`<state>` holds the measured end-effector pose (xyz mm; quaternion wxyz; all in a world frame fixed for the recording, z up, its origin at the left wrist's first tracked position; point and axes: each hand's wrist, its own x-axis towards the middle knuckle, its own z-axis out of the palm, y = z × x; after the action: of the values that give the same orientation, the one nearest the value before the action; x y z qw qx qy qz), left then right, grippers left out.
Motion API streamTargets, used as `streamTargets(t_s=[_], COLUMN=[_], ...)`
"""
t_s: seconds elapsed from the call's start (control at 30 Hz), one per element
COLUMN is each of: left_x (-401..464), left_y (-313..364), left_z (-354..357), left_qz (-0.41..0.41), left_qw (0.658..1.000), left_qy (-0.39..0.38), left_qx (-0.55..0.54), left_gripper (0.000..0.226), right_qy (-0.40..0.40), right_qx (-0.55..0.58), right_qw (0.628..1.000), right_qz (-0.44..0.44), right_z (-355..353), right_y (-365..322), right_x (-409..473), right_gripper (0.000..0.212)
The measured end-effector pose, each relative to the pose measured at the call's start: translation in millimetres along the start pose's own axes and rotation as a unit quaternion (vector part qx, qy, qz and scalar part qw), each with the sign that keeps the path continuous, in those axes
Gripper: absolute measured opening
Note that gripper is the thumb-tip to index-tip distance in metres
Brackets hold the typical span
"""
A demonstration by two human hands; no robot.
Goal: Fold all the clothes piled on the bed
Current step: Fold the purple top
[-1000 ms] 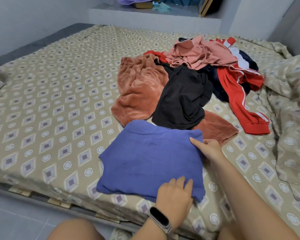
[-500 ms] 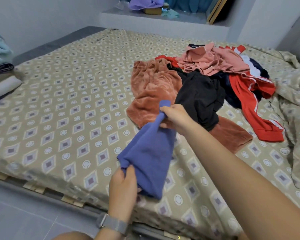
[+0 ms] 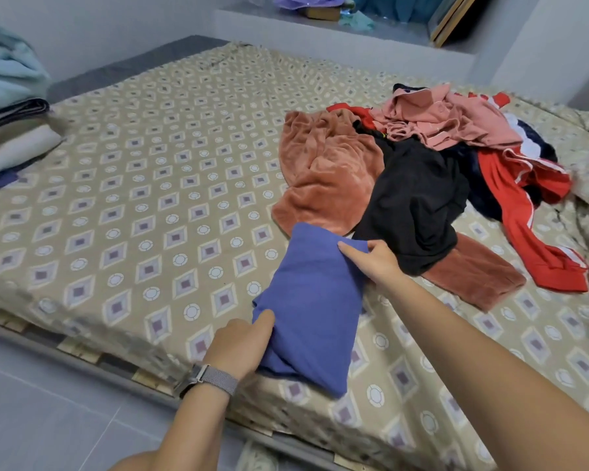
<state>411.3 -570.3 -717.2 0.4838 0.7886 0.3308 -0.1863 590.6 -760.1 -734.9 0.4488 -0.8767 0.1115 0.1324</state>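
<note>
Two hands on one folded blue garment (image 3: 315, 300), which lies at the near edge of the bed (image 3: 157, 205), long axis running near to far.

Left hand (image 3: 238, 345): at the garment's near left corner, fingers curled under the cloth edge, index finger laid on top; the grip has hold of that corner. Grey mesh watch band (image 3: 208, 380) on the wrist.

Right hand (image 3: 376, 263): at the far right corner of the same garment, thumb on top and fingers tucked beneath, pinching the fold.

Bed: covered in a tan sheet with a diamond and circle print; slatted frame showing along the near edge.

Unfolded pile, far right on the bed, just beyond the blue garment:
- rust velour piece (image 3: 323, 175), leftmost, its lower part reappearing to the right under the black one;
- black garment (image 3: 419, 202), lying over the rust piece, touching the right hand's far side;
- pink top (image 3: 449, 120), on top at the far end;
- red jacket with white stripes (image 3: 531, 219), trailing to the right, over something dark navy.

Folded stack (image 3: 11, 130), far left edge of view: pale blue, grey and cream layers.

Ledge (image 3: 354, 32) beyond the bed, carrying a purple item and other blurred things.
</note>
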Motion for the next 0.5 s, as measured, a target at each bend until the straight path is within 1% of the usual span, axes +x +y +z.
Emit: streamTargets(t_s=[0.03, 0.07, 0.1, 0.2, 0.23, 0.3, 0.37, 0.43, 0.5], left_x=[6, 15, 23, 29, 27, 23, 26, 21, 10], left_y=[4, 9, 12, 15, 15, 12, 16, 23, 25], left_z=[0, 0, 0, 5, 8, 15, 24, 33, 43], left_qz=[-0.005, -0.013, -0.017, -0.019, -0.007, 0.012, 0.033, 0.056, 0.095], left_qw=[0.997, 0.993, 0.989, 0.981, 0.978, 0.977, 0.975, 0.974, 0.971], left_qy=[-0.021, -0.024, -0.026, -0.03, -0.035, -0.042, -0.048, -0.056, -0.065], left_qx=[-0.069, -0.115, -0.141, -0.193, -0.204, -0.21, -0.213, -0.211, -0.209], left_gripper=[0.032, 0.027, 0.028, 0.034, 0.037, 0.035, 0.03, 0.029, 0.025], right_qy=[-0.035, -0.055, -0.067, -0.109, -0.12, -0.134, -0.14, -0.137, -0.137], right_qx=[0.043, 0.065, 0.077, 0.142, 0.164, 0.209, 0.239, 0.257, 0.283], right_qw=[0.998, 0.995, 0.994, 0.982, 0.976, 0.965, 0.956, 0.952, 0.946], right_qz=[0.034, 0.047, 0.049, 0.064, 0.071, 0.086, 0.097, 0.095, 0.082], right_z=[1, 1, 1, 1, 0, -3, -8, -19, -35], right_y=[3, 6, 6, 6, 6, 5, 9, 14, 20], right_x=[3, 6, 6, 7, 7, 4, -1, -11, -24], right_gripper=[0.078, 0.079, 0.078, 0.086, 0.089, 0.093, 0.084, 0.069, 0.057])
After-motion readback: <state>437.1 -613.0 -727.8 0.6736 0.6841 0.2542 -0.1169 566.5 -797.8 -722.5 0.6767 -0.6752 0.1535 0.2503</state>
